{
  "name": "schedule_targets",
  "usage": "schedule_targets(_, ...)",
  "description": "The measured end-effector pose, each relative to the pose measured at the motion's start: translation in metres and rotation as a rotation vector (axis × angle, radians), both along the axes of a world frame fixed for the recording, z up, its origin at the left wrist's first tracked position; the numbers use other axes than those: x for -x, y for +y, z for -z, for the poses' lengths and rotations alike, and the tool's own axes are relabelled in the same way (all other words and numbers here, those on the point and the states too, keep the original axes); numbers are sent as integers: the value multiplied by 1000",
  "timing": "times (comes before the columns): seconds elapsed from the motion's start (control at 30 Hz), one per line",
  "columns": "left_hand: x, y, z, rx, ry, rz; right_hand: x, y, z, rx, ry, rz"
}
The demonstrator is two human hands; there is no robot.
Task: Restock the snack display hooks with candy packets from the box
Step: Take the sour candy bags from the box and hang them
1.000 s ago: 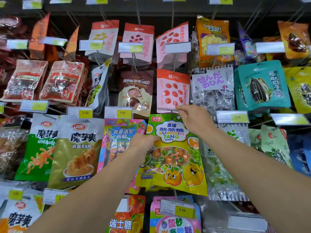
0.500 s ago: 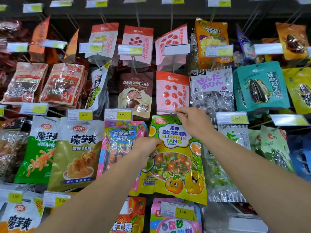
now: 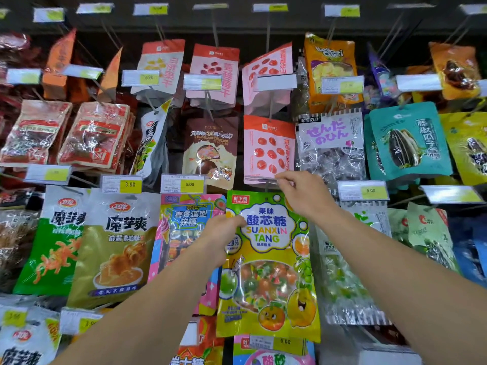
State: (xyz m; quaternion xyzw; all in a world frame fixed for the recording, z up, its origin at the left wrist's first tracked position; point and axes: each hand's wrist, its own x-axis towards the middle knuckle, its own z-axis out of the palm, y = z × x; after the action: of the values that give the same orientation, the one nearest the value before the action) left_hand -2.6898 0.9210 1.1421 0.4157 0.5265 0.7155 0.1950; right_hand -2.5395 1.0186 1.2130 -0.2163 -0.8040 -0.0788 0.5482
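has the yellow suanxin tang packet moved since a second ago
Yes. The yellow packet has risen slightly: its top edge now sits closer to the pink packet above it.

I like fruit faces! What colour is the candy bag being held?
Mostly yellow and green candy bag, head view.

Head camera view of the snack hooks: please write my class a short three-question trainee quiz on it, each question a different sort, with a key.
1. True or false: the left hand holds the green and yellow SUANXIN TANG packet by its left edge.
2. Multiple choice: the right hand is at
A. the bottom of that packet
B. the price tag holder just above the packet's top edge
C. the teal sunflower seed packet
3. Fill in: the yellow tag above the pink and blue candy packet reads ____.

Key: 1 true; 2 B; 3 5.00
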Motion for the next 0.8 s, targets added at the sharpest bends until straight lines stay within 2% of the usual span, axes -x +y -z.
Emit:
schedule_targets(0.13, 3, 3, -1, -5, -40, -30, 1, 2, -1, -19, 8, 13)
schedule_targets(0.33, 9, 10, 9, 13, 16, -53, 0, 3, -2, -12, 4, 5)
schedule_targets(0.5, 1, 10, 2, -94, 28, -56, 0, 1, -1, -22, -2, 9)
schedule_targets(0.8, 0, 30, -27, -136, 42, -277, 0, 2, -1, -23, 4, 30)
